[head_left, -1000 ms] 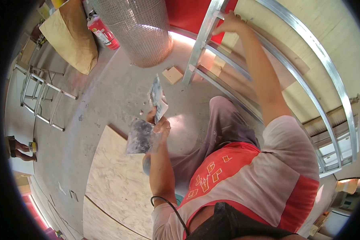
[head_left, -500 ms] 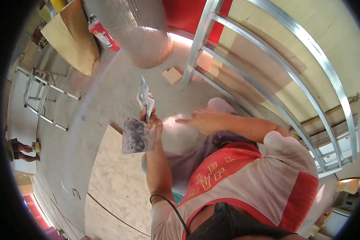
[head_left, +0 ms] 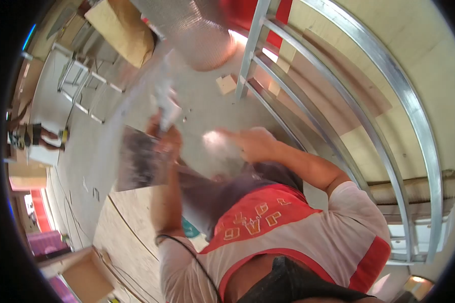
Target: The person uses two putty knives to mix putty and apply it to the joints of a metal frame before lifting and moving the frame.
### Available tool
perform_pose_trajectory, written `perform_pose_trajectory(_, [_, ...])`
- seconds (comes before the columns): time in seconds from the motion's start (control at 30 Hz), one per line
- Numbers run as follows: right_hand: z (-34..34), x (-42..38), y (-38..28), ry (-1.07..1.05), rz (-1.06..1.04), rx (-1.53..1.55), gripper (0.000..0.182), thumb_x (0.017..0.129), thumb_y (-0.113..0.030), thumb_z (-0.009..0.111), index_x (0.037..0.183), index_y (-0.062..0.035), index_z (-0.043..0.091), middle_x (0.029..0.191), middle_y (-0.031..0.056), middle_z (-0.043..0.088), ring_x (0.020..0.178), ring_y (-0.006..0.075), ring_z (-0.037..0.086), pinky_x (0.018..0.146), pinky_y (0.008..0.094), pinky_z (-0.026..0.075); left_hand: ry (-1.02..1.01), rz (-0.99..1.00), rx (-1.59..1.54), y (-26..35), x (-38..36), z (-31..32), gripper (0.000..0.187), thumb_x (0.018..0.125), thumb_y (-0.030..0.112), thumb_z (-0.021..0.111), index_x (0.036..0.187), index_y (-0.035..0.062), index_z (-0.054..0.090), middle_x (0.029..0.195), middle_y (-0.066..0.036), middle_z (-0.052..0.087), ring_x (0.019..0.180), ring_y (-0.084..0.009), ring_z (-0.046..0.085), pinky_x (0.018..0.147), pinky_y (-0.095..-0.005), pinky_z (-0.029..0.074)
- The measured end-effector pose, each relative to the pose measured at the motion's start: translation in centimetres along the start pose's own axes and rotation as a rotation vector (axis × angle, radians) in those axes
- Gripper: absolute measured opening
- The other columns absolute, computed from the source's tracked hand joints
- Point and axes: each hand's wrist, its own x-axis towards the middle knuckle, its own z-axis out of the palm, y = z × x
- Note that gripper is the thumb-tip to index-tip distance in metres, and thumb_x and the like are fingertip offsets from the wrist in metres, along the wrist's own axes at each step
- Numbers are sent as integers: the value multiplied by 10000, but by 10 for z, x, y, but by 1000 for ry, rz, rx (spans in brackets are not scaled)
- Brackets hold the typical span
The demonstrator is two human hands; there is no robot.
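My left hand (head_left: pixel 166 139), blurred by motion, is wrapped round a square grey metal plate (head_left: pixel 139 161) smeared with dark and pale stains. The same hand also grips a whitish, smeared scraper-like blade (head_left: pixel 169 103) that points up from the fingers. To its right, my right hand (head_left: pixel 250 144) is raised over the floor in front of my body. Its fingers are smeared by motion beside a bright patch (head_left: pixel 215 140), and no held thing can be made out.
A metal ladder-like frame (head_left: pixel 326 83) stands at the right. A pale board (head_left: pixel 131 217) lies at the lower left. Further off are a wrapped column (head_left: pixel 199 43), a wood piece (head_left: pixel 226 84), a small ladder (head_left: pixel 86 88) and a person's legs (head_left: pixel 48 136).
The view has shifted, and surrounding things sit differently in it. My left hand, with the plate and blade, is further left in view and more blurred. My right hand remains raised, its fingers now smeared.
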Motion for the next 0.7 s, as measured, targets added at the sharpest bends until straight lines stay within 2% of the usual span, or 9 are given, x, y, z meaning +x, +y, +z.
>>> perform_pose_trajectory(0.1, [-15, -16, 13, 471, -38, 565, 868, 716, -33, 589, 1451, -162, 145, 1133, 176, 553, 680, 278, 603, 603, 345, 490, 176, 230, 553, 77, -65, 52, 353, 956, 267, 358, 1117, -35, 445, 440, -61, 467, 302, -95, 387, 275, -240, 319])
perform_pose_trajectory(0.17, [-28, -31, 25, 475, 27, 583, 862, 732, -34, 569, 1446, -79, 88, 1199, 186, 504, 945, 262, 570, 723, 366, 490, 318, 437, 792, 121, -134, 75, 366, 949, 270, 376, 1149, -29, 445, 451, -56, 467, 312, -95, 389, 284, -232, 320])
perform_pose_trajectory(0.3, [-31, -43, 34, 526, 151, 613, 909, 705, 23, 581, 1448, -73, 66, 1406, 171, 315, 935, 215, 566, 662, 303, 492, 548, 665, 1028, 139, -246, 76, 405, 935, 276, 414, 1213, -18, 444, 473, -46, 467, 332, -94, 393, 302, -217, 321])
perform_pose_trajectory(0.4, [-38, -16, 16, 537, 29, 579, 912, 696, 23, 600, 1450, -78, 97, 1455, 145, 253, 923, 177, 554, 623, 272, 479, 582, 634, 881, 98, -254, 45, 430, 928, 285, 432, 1240, -10, 448, 543, -59, 495, 337, -98, 402, 303, -212, 320])
perform_pose_trajectory(0.47, [-45, 8, 20, 389, 17, 439, 895, 697, 15, 608, 1447, -76, 128, 1360, 140, 405, 862, 181, 570, 617, 269, 471, 549, 475, 421, 57, -212, 19, 431, 926, 298, 432, 1231, -7, 456, 659, -95, 549, 326, -107, 415, 287, -215, 317])
perform_pose_trajectory(0.53, [-90, 29, -17, 419, 85, 359, 855, 717, 15, 600, 1444, -79, 160, 1125, 119, 568, 764, 160, 575, 609, 255, 459, 492, 353, 83, 29, -183, 0, 433, 925, 310, 432, 1222, -3, 464, 775, -130, 603, 316, -117, 428, 271, -218, 313])
perform_pose_trajectory(0.57, [-105, 40, -14, 514, -10, 245, 835, 729, 24, 590, 1443, -80, 169, 1022, 96, 584, 725, 140, 563, 616, 244, 454, 478, 321, -18, 24, -174, -7, 434, 924, 317, 432, 1217, -2, 468, 832, -148, 631, 311, -121, 434, 263, -219, 312])
perform_pose_trajectory(0.63, [-125, 59, -18, 651, -65, 270, 801, 754, 36, 575, 1441, -81, 181, 929, 71, 595, 708, 109, 555, 643, 230, 449, 467, 338, -4, 37, -174, -18, 438, 924, 326, 432, 1209, -4, 475, 901, -167, 657, 303, -125, 439, 254, -220, 310])
perform_pose_trajectory(0.7, [-125, 72, -10, 688, -37, 422, 773, 776, 49, 568, 1437, -73, 185, 945, 66, 586, 738, 100, 561, 684, 231, 450, 467, 336, 36, 47, -179, -36, 444, 925, 333, 431, 1201, -12, 479, 922, -169, 657, 299, -124, 437, 251, -218, 311])
